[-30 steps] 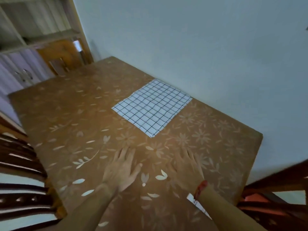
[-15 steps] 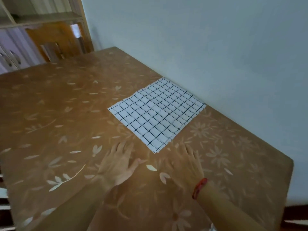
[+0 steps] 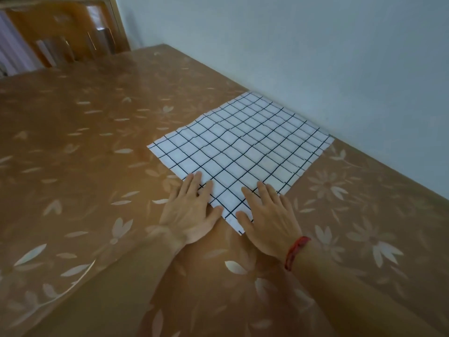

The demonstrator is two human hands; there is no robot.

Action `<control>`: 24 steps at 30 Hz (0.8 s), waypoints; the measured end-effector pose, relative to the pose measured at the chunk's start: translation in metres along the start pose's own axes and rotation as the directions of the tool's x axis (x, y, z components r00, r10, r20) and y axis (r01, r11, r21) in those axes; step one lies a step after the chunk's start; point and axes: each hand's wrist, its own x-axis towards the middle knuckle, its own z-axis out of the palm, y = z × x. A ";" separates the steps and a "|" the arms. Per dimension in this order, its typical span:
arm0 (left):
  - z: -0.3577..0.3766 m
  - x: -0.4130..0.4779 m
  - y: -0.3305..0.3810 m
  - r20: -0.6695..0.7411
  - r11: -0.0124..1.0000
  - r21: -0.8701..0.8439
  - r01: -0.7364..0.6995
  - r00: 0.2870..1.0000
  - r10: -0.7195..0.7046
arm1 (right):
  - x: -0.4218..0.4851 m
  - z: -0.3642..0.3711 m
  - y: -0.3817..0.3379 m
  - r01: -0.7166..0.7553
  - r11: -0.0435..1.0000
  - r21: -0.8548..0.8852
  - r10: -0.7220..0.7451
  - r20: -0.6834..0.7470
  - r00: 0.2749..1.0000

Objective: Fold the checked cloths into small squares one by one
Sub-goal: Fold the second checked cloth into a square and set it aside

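Observation:
A white cloth with a black check pattern (image 3: 245,147) lies spread flat on the brown flowered table (image 3: 85,166), turned like a diamond, its far corner close to the wall. My left hand (image 3: 192,210) lies flat with straight fingers, fingertips resting on the cloth's near-left edge. My right hand (image 3: 269,217), with a red thread round the wrist, lies flat on the cloth's near corner, fingers straight and spread. Neither hand grips anything.
A pale wall (image 3: 315,57) runs along the table's right side, right behind the cloth. A wooden chair back (image 3: 63,32) stands at the table's far end, top left. The table's right edge runs diagonally to the lower right.
Both hands slid forward over the table and now rest on the near corner of the cloth. The camera moved closer and lower, so the cloth looks larger.

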 end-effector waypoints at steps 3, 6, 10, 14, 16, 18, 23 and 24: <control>0.005 0.004 0.002 -0.005 0.999 0.028 -0.017 1.000 0.017 | 0.002 0.005 0.000 0.006 1.000 -0.016 -0.006 -0.009 1.000; 0.007 0.004 0.002 -0.009 1.000 0.014 -0.019 1.000 0.019 | 0.000 0.008 0.001 0.002 1.000 -0.027 -0.003 -0.021 1.000; 0.008 -0.001 0.003 -0.106 0.998 -0.004 -0.057 0.993 0.056 | -0.003 0.010 0.001 0.025 0.999 -0.047 -0.031 -0.133 0.991; 0.011 -0.010 0.002 -0.213 0.995 -0.020 -0.097 0.973 0.091 | -0.007 0.011 0.004 0.086 0.994 -0.069 -0.101 -0.269 0.958; 0.013 -0.017 0.001 -0.269 0.995 -0.029 -0.095 0.960 0.084 | -0.010 0.008 0.003 0.114 0.989 -0.096 -0.138 -0.300 0.944; 0.014 -0.027 0.001 -0.296 0.993 -0.049 -0.103 0.952 0.084 | -0.016 0.002 -0.002 0.117 0.991 -0.069 -0.132 -0.301 0.945; 0.008 -0.058 0.009 -0.315 0.991 -0.078 -0.108 0.946 0.078 | -0.048 -0.018 -0.023 0.093 0.995 0.039 -0.086 -0.140 0.986; 0.006 -0.066 0.012 -0.327 0.990 -0.095 -0.106 0.942 0.069 | -0.057 -0.021 -0.027 0.091 0.994 0.053 -0.085 -0.098 0.992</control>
